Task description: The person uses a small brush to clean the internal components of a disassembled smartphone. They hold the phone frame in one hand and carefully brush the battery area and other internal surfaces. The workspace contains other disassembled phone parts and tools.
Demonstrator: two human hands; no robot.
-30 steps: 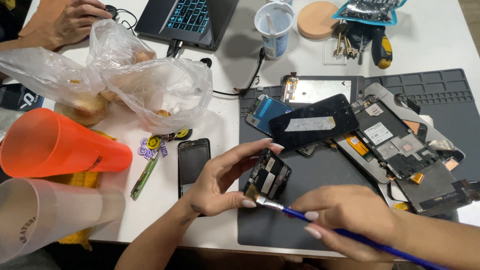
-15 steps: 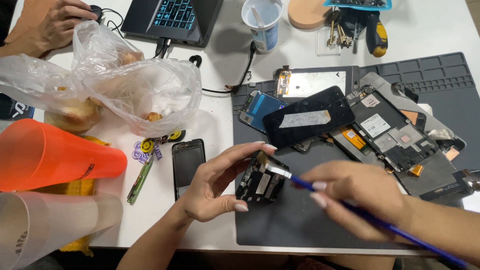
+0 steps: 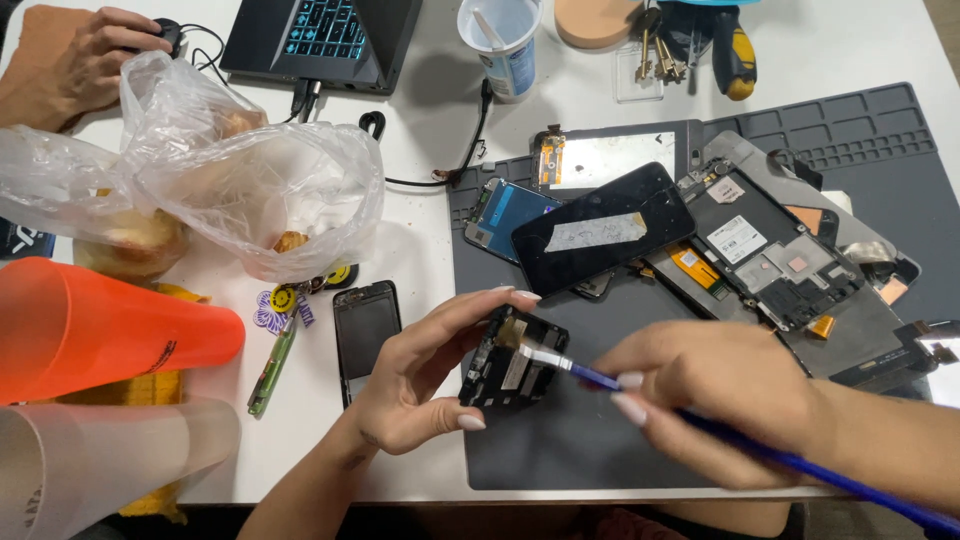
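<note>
Near the front edge of the white desk (image 3: 420, 150), the left hand (image 3: 420, 385) is curled around a small black rectangular phone part (image 3: 512, 360), thumb on its near edge and fingertips over its far edge, holding it just above the near left area of the dark grey silicone work mat (image 3: 560, 440). The right hand (image 3: 715, 400) is closed in a pinch on a thin blue-handled brush (image 3: 700, 420); the pale bristle tip touches the top face of the phone part. The two hands sit close together, the part between them.

Just left of the left hand, a black phone screen panel (image 3: 366, 325) lies flat on the desk, with a green pen (image 3: 272, 365) beside it. At the near left corner lie an orange plastic cup (image 3: 100, 330) and a translucent cup (image 3: 90, 460), both on their sides.

Farther back on the mat, a heap of dismantled phones and black screens (image 3: 700, 240) is spread. Clear plastic bags (image 3: 230, 180) rest at mid left.

At the far edge stand a laptop (image 3: 320, 35) and a white cup (image 3: 505, 40). Another person's hand (image 3: 100, 50) rests at the far left corner.
</note>
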